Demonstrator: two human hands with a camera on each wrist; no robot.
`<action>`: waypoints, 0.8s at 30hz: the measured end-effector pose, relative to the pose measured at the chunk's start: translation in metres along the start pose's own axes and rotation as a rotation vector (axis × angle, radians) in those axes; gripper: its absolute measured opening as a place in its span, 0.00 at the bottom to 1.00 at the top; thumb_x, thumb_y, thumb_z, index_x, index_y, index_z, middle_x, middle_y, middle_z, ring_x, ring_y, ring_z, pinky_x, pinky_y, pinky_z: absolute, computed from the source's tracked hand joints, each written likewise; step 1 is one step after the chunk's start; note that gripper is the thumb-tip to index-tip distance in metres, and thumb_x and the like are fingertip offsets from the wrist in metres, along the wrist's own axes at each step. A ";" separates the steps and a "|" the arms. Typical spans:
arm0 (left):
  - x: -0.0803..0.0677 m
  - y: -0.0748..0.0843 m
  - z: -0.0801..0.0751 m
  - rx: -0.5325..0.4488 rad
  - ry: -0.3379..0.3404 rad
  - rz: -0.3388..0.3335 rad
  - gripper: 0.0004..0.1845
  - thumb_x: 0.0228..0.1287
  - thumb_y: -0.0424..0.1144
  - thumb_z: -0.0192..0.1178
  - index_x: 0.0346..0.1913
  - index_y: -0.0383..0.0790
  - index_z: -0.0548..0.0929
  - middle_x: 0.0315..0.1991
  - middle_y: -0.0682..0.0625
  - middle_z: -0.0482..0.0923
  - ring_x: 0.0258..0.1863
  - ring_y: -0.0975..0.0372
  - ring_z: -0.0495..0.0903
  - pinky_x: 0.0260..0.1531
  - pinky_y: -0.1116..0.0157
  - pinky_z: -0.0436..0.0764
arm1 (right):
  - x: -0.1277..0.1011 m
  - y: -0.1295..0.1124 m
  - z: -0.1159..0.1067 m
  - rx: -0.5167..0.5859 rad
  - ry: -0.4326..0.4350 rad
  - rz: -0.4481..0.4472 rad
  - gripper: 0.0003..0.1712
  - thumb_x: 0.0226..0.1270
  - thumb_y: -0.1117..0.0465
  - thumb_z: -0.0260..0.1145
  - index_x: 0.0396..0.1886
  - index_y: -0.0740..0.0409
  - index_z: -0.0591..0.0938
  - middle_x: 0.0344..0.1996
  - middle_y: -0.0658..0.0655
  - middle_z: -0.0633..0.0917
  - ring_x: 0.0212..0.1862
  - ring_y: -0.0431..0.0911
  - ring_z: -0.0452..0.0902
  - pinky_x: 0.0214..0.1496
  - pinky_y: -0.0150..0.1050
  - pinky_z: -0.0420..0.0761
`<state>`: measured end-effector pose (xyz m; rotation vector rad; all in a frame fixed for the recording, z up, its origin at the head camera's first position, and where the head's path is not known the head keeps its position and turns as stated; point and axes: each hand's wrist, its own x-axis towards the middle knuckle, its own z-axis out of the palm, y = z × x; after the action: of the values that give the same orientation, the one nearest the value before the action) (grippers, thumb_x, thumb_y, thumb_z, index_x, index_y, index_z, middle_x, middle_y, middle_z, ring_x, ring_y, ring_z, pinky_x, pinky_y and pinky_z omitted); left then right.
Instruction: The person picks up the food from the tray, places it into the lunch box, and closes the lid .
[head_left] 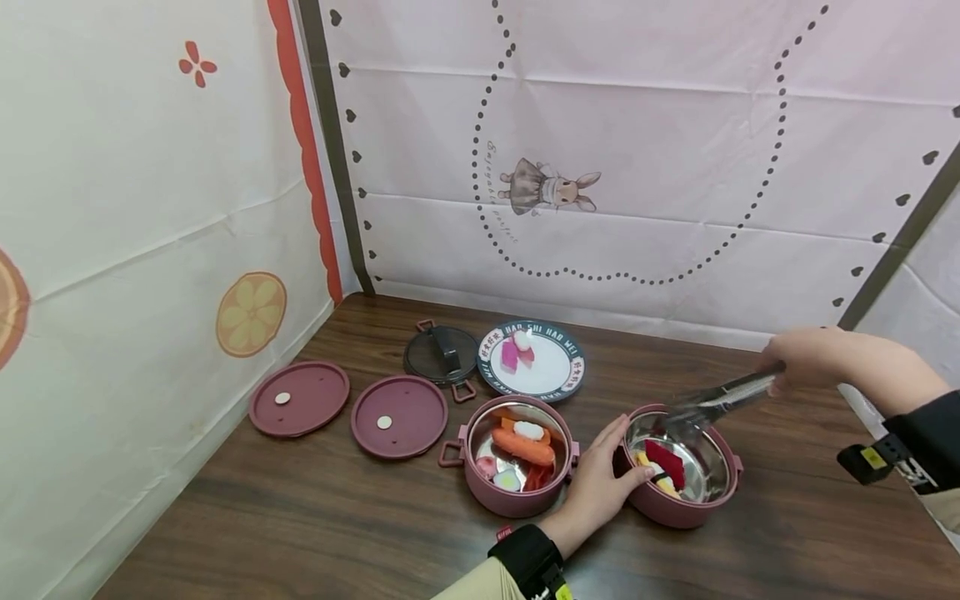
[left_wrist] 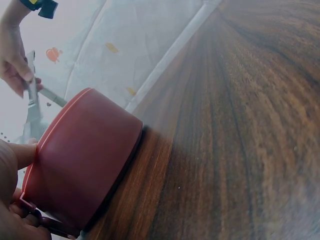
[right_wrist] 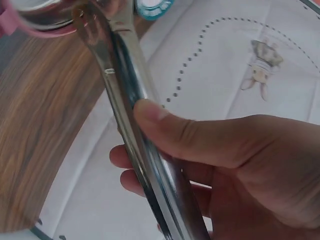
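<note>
Tongs (head_left: 733, 394) are in your R hand (head_left: 813, 360), right side of head view, thumb on one arm & fingers curled round the other. They slant down-left, tips over the mouth of the R pot (head_left: 678, 514), lower right of frame. Tips are blurred, so can't tell if they pinch anything. Your L hand (head_left: 592, 487), bottom centre-right, grips that pot's left side: thumb at the rim, other fingers by the side handle (left_wrist: 55, 226), lower left of L wrist view. R pot's steel inside has a red piece (head_left: 666, 464) & a yellow-white piece (head_left: 666, 483) w/ a dark band, both toward its near left.

L pot (head_left: 517, 502), just left of your L hand, has an orange sausage-shaped piece (head_left: 522, 447), a white piece (head_left: 529, 431), a pink piece (head_left: 486, 467), an egg-like piece (head_left: 507, 481) & red strips (head_left: 538, 477). Blue-rimmed plate (head_left: 551, 367), mid-frame, carries pink & white pieces (head_left: 510, 357), upper left of it. Dark lid (head_left: 422, 358) sits just left of the plate. Two maroon lids (head_left: 408, 402), each w/ a white disc (head_left: 384, 422), lie centre-left. All's on a brown wood table (head_left: 285, 517); white printed cloth (head_left: 645, 167) up top.
</note>
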<state>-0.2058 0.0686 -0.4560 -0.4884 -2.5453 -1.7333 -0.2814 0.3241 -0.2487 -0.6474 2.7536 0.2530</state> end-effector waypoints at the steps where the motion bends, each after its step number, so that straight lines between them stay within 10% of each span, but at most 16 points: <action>1: 0.000 0.000 0.000 -0.003 0.001 0.001 0.37 0.64 0.44 0.68 0.74 0.43 0.67 0.75 0.50 0.66 0.75 0.57 0.65 0.73 0.54 0.66 | 0.001 0.000 -0.001 0.023 0.015 -0.019 0.11 0.57 0.60 0.73 0.39 0.60 0.88 0.31 0.51 0.88 0.34 0.44 0.80 0.39 0.54 0.81; 13: 0.000 -0.001 0.000 0.004 -0.003 0.012 0.36 0.65 0.44 0.67 0.74 0.43 0.67 0.75 0.50 0.65 0.75 0.56 0.64 0.73 0.53 0.65 | 0.036 -0.014 0.004 0.228 0.294 0.000 0.27 0.69 0.54 0.66 0.59 0.69 0.80 0.54 0.72 0.83 0.59 0.70 0.76 0.60 0.68 0.72; 24: -0.001 -0.001 0.000 -0.011 -0.009 0.004 0.36 0.65 0.45 0.67 0.74 0.44 0.67 0.75 0.50 0.65 0.75 0.56 0.64 0.73 0.52 0.65 | 0.081 -0.022 0.014 0.280 0.376 -0.046 0.30 0.71 0.54 0.65 0.63 0.70 0.76 0.59 0.73 0.80 0.62 0.70 0.74 0.65 0.66 0.71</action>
<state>-0.2052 0.0681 -0.4567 -0.5022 -2.5407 -1.7481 -0.3371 0.2746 -0.2906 -0.7423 3.0370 -0.2906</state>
